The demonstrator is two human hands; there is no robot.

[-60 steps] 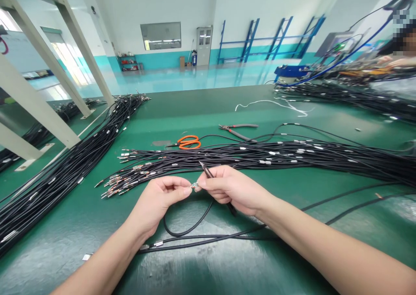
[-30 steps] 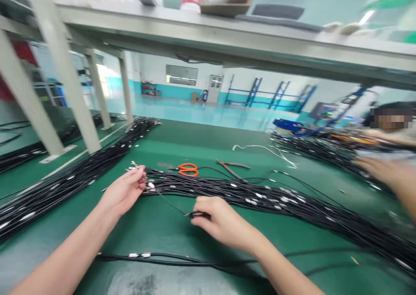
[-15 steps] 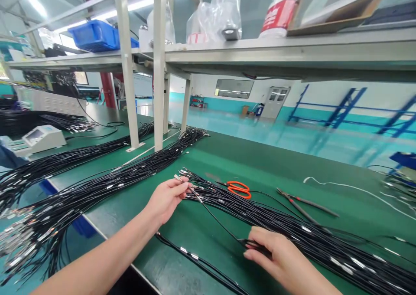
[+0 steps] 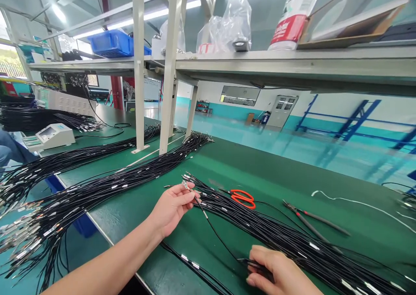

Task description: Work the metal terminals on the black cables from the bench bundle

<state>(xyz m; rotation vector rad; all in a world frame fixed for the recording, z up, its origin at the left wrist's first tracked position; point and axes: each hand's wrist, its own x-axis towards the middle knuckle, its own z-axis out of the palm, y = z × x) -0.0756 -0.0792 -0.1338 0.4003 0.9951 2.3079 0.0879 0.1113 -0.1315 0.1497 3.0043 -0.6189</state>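
Observation:
My left hand [image 4: 177,208] is closed in a pinch on the metal-tipped end of a thin black cable [image 4: 216,234]. The cable slants down from those fingers to my right hand [image 4: 276,269]. My right hand is wrapped round a dark slender tool [image 4: 256,264] with a narrow tip; its kind is mostly hidden by the fingers. The cable meets the tool near that tip. Beside both hands lies a long bundle of black cables [image 4: 260,223] with silvery ends and white labels. A smaller group of black cables [image 4: 201,269] runs along the near side, below the hands.
Scissors with orange handles [image 4: 243,198] and red-and-black pliers [image 4: 312,219] lie beyond the bundle on the green table [image 4: 260,160]. More cable bundles [image 4: 136,173] stretch along the left. A shelf [image 4: 260,67] on white posts [image 4: 170,82] crosses above. A white cord [image 4: 357,201] lies at right.
The whole view has shifted slightly, so things sit lower and farther right. The cable end in my left hand has tilted upward. Both hands keep their hold.

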